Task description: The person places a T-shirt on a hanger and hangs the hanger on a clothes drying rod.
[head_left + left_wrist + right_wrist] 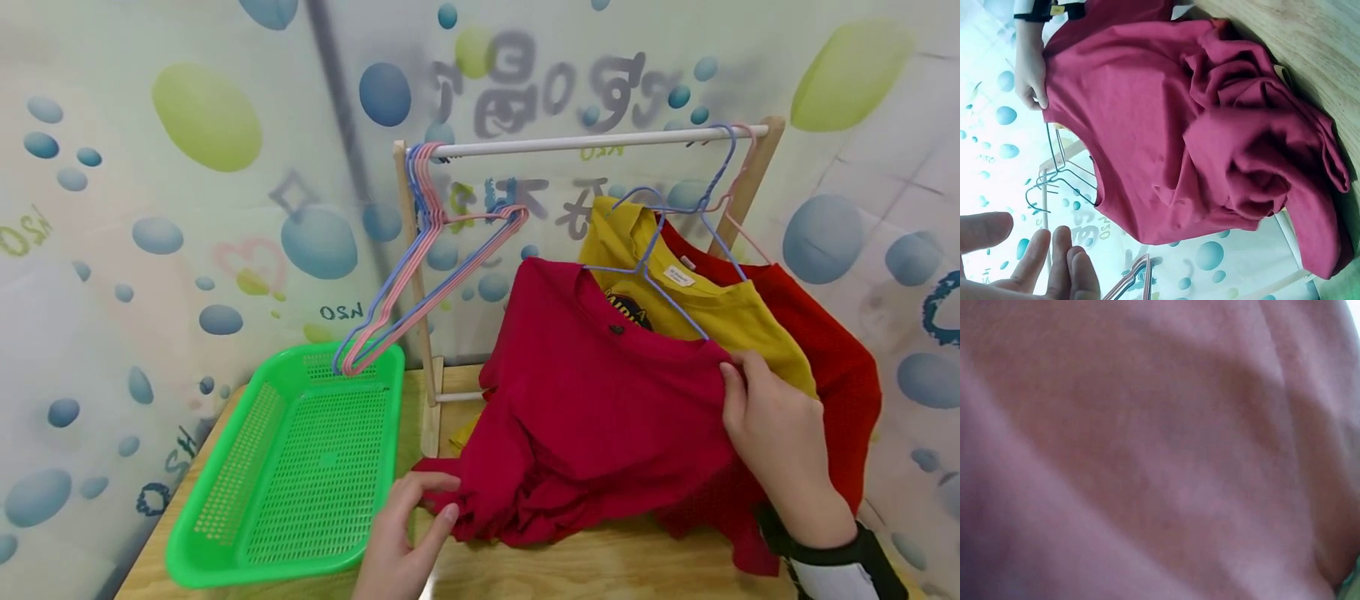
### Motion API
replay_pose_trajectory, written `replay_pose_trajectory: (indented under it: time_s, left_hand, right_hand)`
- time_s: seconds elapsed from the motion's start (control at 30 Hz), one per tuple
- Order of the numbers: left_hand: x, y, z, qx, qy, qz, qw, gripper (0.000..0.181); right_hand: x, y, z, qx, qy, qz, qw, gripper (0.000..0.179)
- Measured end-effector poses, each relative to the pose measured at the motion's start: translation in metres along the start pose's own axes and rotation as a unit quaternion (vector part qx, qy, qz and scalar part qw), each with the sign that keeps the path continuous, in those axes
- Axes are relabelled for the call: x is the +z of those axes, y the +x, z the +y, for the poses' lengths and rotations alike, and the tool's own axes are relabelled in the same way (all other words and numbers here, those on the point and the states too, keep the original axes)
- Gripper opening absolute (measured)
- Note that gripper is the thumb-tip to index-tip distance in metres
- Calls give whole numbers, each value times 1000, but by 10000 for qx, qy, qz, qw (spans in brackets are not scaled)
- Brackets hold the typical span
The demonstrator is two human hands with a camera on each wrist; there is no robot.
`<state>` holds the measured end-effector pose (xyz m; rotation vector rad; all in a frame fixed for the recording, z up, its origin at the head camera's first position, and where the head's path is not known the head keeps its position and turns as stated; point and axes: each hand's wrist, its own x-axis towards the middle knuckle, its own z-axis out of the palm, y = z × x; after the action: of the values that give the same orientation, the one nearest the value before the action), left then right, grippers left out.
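Observation:
A crimson shirt (600, 392) hangs with its neckline up and its lower part bunched on the table. A blue wire hanger (643, 268) sits inside its neck opening. My right hand (780, 433) pinches the shirt's shoulder at the right, by the hanger's end. Beside the bunched lower left of the shirt is my left hand (411, 533), thumb and fingers spread apart. In the left wrist view the left hand's fingers (1040, 253) are extended and hold nothing. Blurred pinkish cloth (1160, 450) fills the right wrist view, so the right fingers are hidden there.
A rack with a white rod (570, 144) stands behind. Several pink and blue hangers (420, 250) hang at its left end. A yellow shirt (750, 321) and a red garment (840, 358) hang at the right. A green basket (176, 533) is on the wooden table (540, 575).

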<state>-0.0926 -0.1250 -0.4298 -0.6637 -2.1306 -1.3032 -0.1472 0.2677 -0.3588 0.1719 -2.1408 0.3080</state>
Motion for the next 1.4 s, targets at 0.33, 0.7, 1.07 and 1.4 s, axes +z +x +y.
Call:
replay_pose_trajectory:
  time_s: [0.33, 0.7, 1.07, 1.4]
  left_hand:
    - [4, 0, -2, 65, -236, 4, 9997, 38]
    - [6, 0, -4, 142, -306, -61, 9994, 38]
    - [5, 0, -4, -8, -238, -26, 9997, 35]
    - [5, -1, -6, -175, -273, -15, 9995, 34]
  right_hand:
    - [3, 19, -3, 785, -69, 278, 9965, 27]
    - [6, 44, -11, 1370, -41, 407, 9897, 40]
    - [12, 68, -15, 1907, -33, 615, 9797, 50]
    - [21, 73, -11, 1850, -90, 534, 9813, 47]
